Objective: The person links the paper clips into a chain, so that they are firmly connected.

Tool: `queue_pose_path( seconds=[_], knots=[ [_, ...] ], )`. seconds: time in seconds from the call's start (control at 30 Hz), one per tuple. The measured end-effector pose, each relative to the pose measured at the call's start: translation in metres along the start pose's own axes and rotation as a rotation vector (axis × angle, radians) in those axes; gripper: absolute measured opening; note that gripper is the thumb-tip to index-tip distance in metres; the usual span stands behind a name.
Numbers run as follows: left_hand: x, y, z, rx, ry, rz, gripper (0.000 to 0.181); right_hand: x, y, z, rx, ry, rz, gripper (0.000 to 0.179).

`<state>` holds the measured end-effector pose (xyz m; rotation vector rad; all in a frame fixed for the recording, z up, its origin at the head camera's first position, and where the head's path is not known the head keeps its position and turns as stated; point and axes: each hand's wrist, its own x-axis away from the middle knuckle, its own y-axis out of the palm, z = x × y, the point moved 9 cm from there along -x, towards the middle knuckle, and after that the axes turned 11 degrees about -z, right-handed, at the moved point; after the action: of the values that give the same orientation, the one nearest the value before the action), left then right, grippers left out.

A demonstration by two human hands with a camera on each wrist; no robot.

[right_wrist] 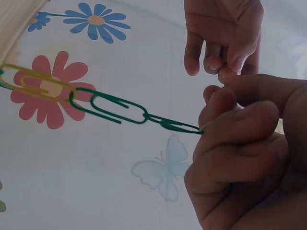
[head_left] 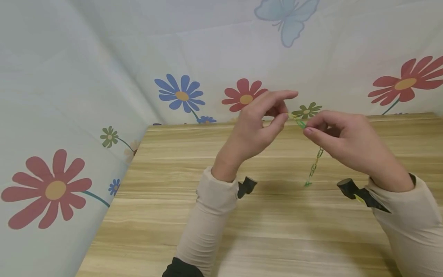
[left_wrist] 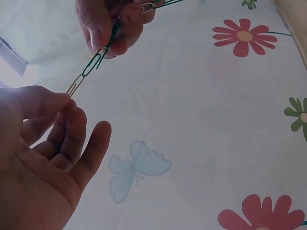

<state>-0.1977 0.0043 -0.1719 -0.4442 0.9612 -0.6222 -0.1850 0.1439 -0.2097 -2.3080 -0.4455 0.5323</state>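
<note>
A chain of linked green and yellow paper clips (head_left: 314, 167) hangs from my right hand (head_left: 349, 140) down toward the table. Thumb and fingers of that hand pinch a green paper clip (left_wrist: 94, 62) near the chain's upper end. Linked to it is a yellow paper clip (left_wrist: 75, 86), whose far end my left hand (head_left: 257, 127) pinches between thumb and fingertip. The left index finger points outward in the head view. In the right wrist view, green clips (right_wrist: 112, 108) and a yellow clip (right_wrist: 41, 84) trail from the curled right fingers.
Below the hands lies a wooden table (head_left: 166, 200). Behind and to the left stands a white cloth backdrop (head_left: 121, 46) printed with flowers and a butterfly. Black wrist cameras sit on the left cuff (head_left: 247, 187) and the right cuff (head_left: 360, 194).
</note>
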Motion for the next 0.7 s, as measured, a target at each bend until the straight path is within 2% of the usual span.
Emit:
queue_pose_path(
  seconds=[0.13, 0.27, 0.33, 0.5, 0.7],
  knots=[
    [0.003, -0.007, 0.002, 0.085, -0.004, 0.045, 0.034, -0.002, 0.013, 0.006, -0.055, 0.046, -0.150, 0.004],
    [0.009, -0.021, 0.003, 0.196, -0.010, 0.146, 0.033, -0.005, 0.029, 0.013, -0.112, 0.060, -0.312, 0.005],
    [0.012, -0.028, 0.004, 0.250, 0.008, 0.199, 0.032, -0.006, 0.035, 0.014, -0.158, 0.041, -0.368, 0.005],
    [0.020, -0.050, 0.005, 0.316, 0.088, 0.323, 0.030, -0.008, 0.042, 0.018, -0.212, 0.001, -0.442, 0.004],
    [0.035, -0.077, -0.002, 0.348, 0.061, 0.506, 0.029, -0.008, 0.045, 0.029, -0.244, 0.021, -0.512, 0.003]
  ],
)
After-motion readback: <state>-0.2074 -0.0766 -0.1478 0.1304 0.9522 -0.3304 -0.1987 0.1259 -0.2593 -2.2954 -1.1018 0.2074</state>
